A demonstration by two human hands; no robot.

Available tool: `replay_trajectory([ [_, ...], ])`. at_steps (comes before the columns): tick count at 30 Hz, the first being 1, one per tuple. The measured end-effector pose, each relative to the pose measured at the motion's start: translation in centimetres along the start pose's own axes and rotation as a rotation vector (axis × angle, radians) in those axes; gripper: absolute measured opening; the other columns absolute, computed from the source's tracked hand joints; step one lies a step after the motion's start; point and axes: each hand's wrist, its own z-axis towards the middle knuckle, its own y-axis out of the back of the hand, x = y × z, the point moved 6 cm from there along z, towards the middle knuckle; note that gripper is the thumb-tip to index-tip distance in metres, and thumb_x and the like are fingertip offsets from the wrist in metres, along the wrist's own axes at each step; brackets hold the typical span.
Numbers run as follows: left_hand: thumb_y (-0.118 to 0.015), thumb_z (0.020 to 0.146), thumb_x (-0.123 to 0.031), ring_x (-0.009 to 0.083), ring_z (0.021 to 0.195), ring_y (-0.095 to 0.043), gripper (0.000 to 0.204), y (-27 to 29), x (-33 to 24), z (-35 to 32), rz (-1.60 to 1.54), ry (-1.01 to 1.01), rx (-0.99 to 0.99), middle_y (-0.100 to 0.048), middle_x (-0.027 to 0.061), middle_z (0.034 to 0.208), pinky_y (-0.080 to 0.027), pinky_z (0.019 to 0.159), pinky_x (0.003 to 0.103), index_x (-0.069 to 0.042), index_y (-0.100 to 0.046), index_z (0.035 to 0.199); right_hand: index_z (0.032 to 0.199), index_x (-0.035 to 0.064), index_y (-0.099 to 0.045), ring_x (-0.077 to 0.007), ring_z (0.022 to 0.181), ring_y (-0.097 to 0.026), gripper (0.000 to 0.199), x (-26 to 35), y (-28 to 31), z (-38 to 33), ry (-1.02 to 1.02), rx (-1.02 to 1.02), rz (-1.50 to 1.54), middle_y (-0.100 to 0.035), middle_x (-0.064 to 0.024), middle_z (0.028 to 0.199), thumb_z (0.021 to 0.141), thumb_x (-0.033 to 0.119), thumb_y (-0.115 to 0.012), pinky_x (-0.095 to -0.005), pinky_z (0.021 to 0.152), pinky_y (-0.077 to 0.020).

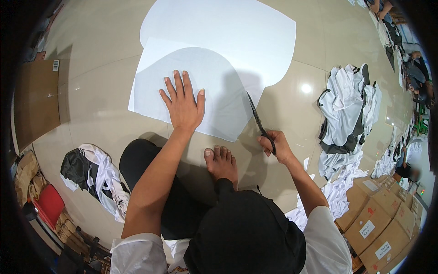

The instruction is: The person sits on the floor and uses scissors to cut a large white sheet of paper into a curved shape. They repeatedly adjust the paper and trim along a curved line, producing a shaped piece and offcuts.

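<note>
— Scissors (261,124)?
— Gripped in my right hand (275,145), right of centre, blades at the white fabric's (200,86) edge.
— Left hand (183,104)?
— Open, flat, pressing it on the floor (91,91), centre frame.

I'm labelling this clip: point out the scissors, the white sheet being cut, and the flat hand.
scissors (258,119), head view, on the blades.
white sheet (214,82), head view, middle of its top layer.
left hand (183,104), head view, back of hand.

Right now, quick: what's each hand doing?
Left hand: open, palm flat on the white fabric sheet, holding nothing.
Right hand: closed around the handles of black scissors at the sheet's edge.
</note>
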Motion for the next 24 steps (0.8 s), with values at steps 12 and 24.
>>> replay_trajectory([
  [12, -0.042, 0.115, -0.053, 0.053, 0.17, -0.005, 0.082, -0.1, 0.0, 0.0, 0.013, 0.0, 0.0, -0.017, 0.0252, 0.185, -0.003, 0.133, 0.074, -0.004, -0.023, 0.178, 0.081, 0.0042, -0.068, -0.0095, 0.053, -0.054, 0.038, 1.1, -0.7, 2.0, 0.028, -0.005, 0.04, -0.059, 0.0002, 0.067, 0.098, 0.033, -0.085, -0.0281, 0.046, -0.0432],
  [24, -0.044, 0.115, -0.051, 0.0554, 0.169, -0.007, 0.082, 0.0, -0.1, 0.0, -0.011, -0.01, -0.005, -0.018, 0.0282, 0.184, -0.003, 0.132, 0.075, -0.002, -0.024, 0.177, 0.081, 0.0037, -0.068, -0.0082, 0.052, -0.053, 0.034, 1.1, -0.6, 1.7, 0.035, -0.022, -0.001, -0.059, -0.0002, 0.066, 0.097, 0.028, -0.086, -0.0269, 0.045, -0.0425],
])
